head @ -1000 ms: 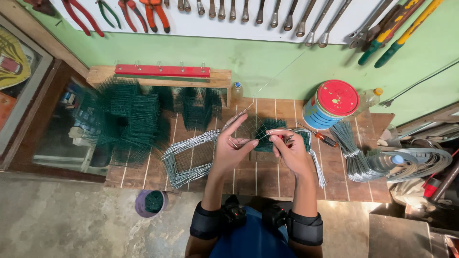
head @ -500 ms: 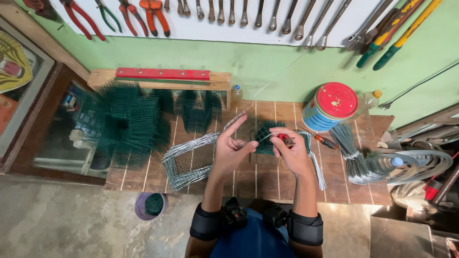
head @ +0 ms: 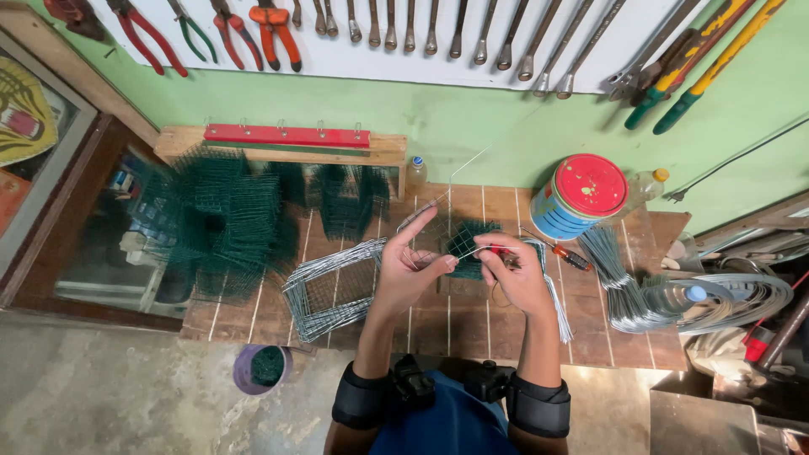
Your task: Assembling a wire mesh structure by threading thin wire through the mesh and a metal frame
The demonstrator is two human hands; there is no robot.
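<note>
My left hand [head: 408,268] and my right hand [head: 516,274] are raised over a tiled brown workbench [head: 438,324]. Both pinch a thin silver wire [head: 472,251] that runs between them. My right hand also grips a small red-handled tool [head: 500,251], most of it hidden by the fingers. Just behind the hands sits a small piece of green wire mesh [head: 468,238]. A stack of bare metal wire frames [head: 333,288] lies to the left of my left hand.
Piles of green mesh pieces [head: 223,219] fill the bench's left side. A blue can with a red lid [head: 580,197] stands at the back right, bundles of cut wire [head: 619,278] and coiled wire [head: 725,295] beside it. Pliers and wrenches [head: 421,29] hang on the wall. A purple cup [head: 261,369] sits below the bench.
My hands have drawn slightly apart, with the wire stretched between them. The view has shifted a little.
</note>
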